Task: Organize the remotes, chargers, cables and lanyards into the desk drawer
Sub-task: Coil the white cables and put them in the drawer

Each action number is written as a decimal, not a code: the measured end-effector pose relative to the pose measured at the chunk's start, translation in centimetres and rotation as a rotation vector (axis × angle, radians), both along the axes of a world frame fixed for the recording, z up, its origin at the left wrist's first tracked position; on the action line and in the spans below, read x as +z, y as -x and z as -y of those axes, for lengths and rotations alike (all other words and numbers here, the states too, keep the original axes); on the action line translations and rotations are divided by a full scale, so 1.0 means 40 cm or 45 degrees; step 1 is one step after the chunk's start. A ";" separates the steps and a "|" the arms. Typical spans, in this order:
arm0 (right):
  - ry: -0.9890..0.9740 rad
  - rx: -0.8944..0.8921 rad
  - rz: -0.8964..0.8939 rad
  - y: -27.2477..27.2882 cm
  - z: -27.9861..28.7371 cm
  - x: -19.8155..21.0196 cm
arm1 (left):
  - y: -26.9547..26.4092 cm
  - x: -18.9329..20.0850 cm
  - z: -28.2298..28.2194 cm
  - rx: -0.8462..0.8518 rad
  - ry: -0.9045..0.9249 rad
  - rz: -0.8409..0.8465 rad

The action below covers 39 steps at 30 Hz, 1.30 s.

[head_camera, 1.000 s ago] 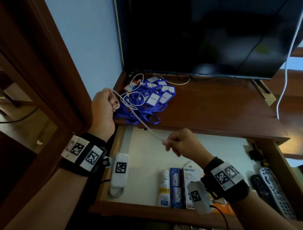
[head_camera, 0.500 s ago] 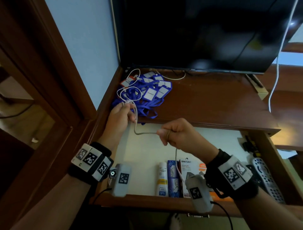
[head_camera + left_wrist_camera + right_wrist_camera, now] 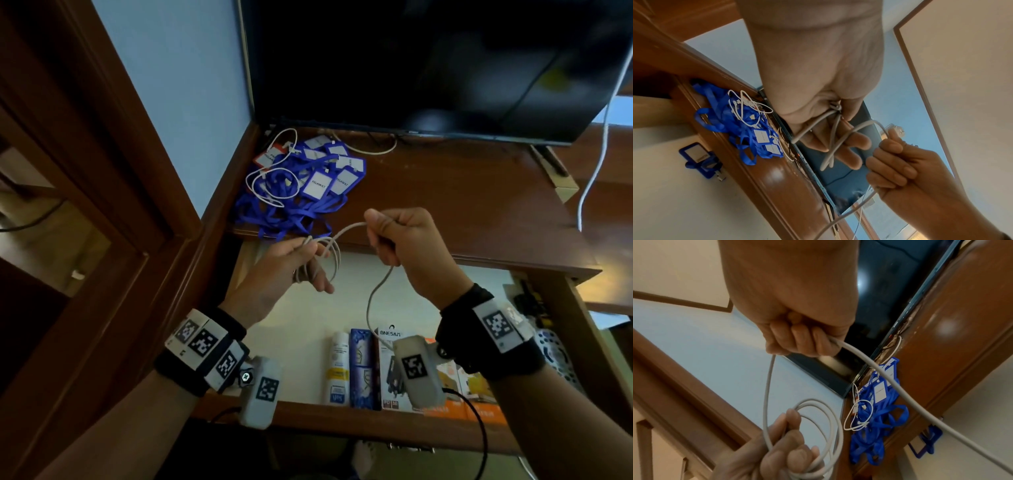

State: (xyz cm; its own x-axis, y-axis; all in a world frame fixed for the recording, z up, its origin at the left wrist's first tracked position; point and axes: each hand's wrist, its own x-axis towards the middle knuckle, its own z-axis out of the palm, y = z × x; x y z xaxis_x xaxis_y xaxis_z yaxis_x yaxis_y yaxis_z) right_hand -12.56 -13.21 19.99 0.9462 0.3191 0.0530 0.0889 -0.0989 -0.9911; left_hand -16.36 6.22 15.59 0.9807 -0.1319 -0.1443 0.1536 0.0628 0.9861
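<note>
A grey-white cable point(image 3: 371, 301) runs between both hands above the open drawer point(image 3: 308, 318). My left hand point(image 3: 313, 260) pinches several coiled loops of it point(image 3: 830, 426) between thumb and fingers. My right hand point(image 3: 387, 233), just to the right and slightly higher, is curled in a fist round the cable point(image 3: 890, 379); the tail hangs down past the wrist. A pile of blue lanyards point(image 3: 301, 195) with white badge cards lies on the desktop's left corner, with a thin white cable point(image 3: 270, 185) looped on top. Remotes point(image 3: 555, 356) lie at the drawer's right side.
A dark TV point(image 3: 428, 61) stands at the back of the wooden desktop point(image 3: 462, 205). Boxes and a tube point(image 3: 359, 366) line the drawer's front edge. A blue badge holder point(image 3: 698, 155) lies in the drawer. A white cord point(image 3: 596, 164) hangs at the right.
The cable was stretched between the hands; now several loops are gathered in my left hand. The left hand came away from the desk corner toward the middle, and the right hand rose.
</note>
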 end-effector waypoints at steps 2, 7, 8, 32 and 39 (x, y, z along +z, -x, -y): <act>-0.037 -0.051 -0.031 -0.018 0.003 0.001 | -0.009 0.000 0.005 0.004 0.035 -0.003; -0.082 0.039 -0.088 -0.032 -0.015 0.008 | -0.049 0.000 0.004 0.148 -0.007 -0.002; -0.072 0.118 -0.089 -0.030 -0.021 0.009 | -0.062 -0.001 -0.001 0.214 -0.049 0.015; -0.234 -0.142 -0.046 -0.125 0.009 0.045 | -0.160 0.053 0.025 -0.081 0.130 0.088; -0.323 -0.332 -0.153 -0.135 0.035 0.010 | -0.159 0.027 0.027 -0.180 0.228 0.012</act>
State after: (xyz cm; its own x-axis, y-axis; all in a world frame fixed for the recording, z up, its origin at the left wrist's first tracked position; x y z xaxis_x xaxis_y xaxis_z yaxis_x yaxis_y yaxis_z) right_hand -7.16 -14.60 20.40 0.9982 0.0577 -0.0170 -0.0254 0.1471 -0.9888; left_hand -10.00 5.13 16.65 0.9519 -0.2907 -0.0968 0.1638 0.2158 0.9626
